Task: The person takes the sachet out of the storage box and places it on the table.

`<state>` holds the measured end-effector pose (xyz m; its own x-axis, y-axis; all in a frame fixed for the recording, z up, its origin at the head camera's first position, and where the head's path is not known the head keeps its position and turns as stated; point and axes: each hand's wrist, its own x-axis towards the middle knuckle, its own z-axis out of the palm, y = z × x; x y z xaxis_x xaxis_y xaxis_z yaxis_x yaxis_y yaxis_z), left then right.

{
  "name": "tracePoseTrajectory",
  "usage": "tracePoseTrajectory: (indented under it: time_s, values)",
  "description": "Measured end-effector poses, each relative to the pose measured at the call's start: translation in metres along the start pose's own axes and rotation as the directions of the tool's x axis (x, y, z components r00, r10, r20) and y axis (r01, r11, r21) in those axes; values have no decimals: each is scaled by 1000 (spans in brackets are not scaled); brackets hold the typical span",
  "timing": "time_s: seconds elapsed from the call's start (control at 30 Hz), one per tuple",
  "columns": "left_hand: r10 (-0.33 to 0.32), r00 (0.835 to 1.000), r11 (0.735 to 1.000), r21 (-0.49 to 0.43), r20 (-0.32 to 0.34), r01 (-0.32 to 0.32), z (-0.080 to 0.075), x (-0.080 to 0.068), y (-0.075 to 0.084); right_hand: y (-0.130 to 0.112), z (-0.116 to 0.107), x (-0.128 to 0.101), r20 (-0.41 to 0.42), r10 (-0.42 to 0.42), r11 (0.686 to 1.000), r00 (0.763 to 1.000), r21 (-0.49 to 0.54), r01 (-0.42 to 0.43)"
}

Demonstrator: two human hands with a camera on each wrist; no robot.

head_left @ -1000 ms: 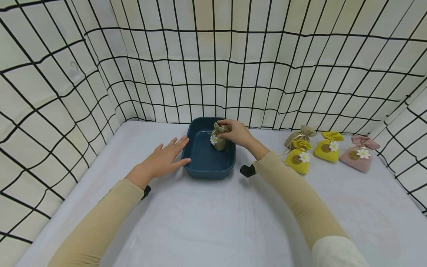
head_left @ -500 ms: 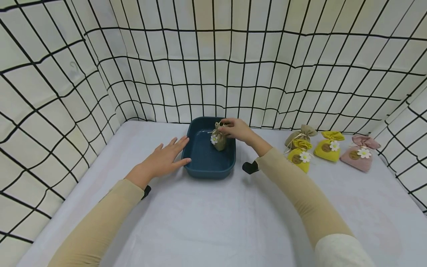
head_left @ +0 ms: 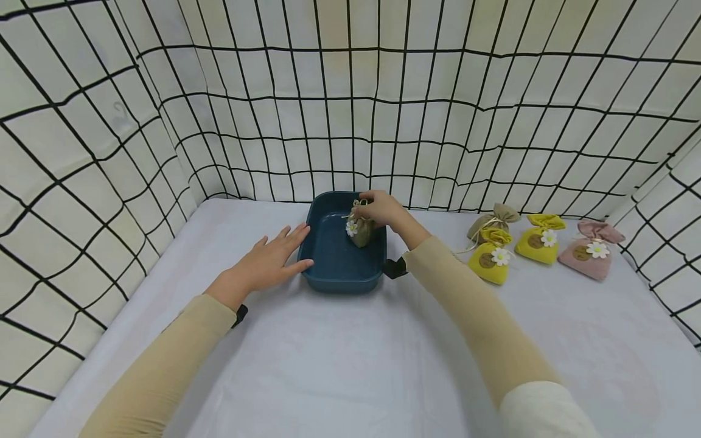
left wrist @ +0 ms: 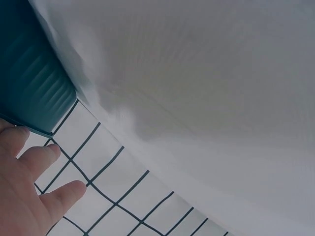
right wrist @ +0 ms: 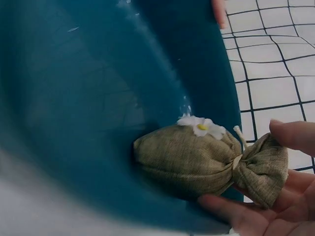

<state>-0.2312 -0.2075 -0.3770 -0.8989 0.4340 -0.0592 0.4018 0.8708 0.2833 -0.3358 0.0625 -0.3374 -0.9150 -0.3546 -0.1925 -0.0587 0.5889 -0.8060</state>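
Observation:
In the head view, an olive-brown drawstring sachet (head_left: 361, 233) with a white flower stands inside the blue basin (head_left: 342, 283), toward its right side. My right hand (head_left: 383, 210) holds the sachet by its gathered top. The right wrist view shows the thumb at the tied neck of the sachet (right wrist: 187, 160) and fingers beneath it; its lower end is against the basin (right wrist: 88, 98). My left hand (head_left: 271, 261) is spread with straight fingers, fingertips at the basin's left rim. Part of that hand (left wrist: 29, 182) shows beside the basin (left wrist: 34, 73) in the left wrist view.
To the right on the white cloth (head_left: 328, 365) lie another olive sachet (head_left: 477, 226), a front yellow sachet (head_left: 489, 264), a rear yellow sachet (head_left: 533, 246) and a pink sachet (head_left: 583, 261). A black wire grid (head_left: 353, 99) stands behind the basin and along both sides.
My right wrist and forearm have shifted slightly left and toward the basin over the last half second. The sachet stays nearly in place in the basin. My left hand has not moved.

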Motion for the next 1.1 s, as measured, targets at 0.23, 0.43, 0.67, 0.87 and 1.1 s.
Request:
tracePoseTrajectory:
  time_s: [0.23,0.43,0.67,0.87,1.1]
  values:
    - [0,1000,1000,-15,0,0,0,-1,0,-4,5,2,-44,12,1000,999,-16,-13]
    - [0,1000,1000,-19,-2,0,0,0,0,-5,7,2,-60,3,993,998,-119,-10]
    - [2,1000,1000,-28,-4,-2,1,-1,0,0,8,5,-32,29,992,999,-120,-33]
    - [-3,1000,1000,-27,2,3,0,-1,0,0,8,4,-82,16,982,997,-187,-31]
    - [-3,1000,1000,-18,5,3,0,0,0,1,7,2,-142,-30,968,989,-251,-6]
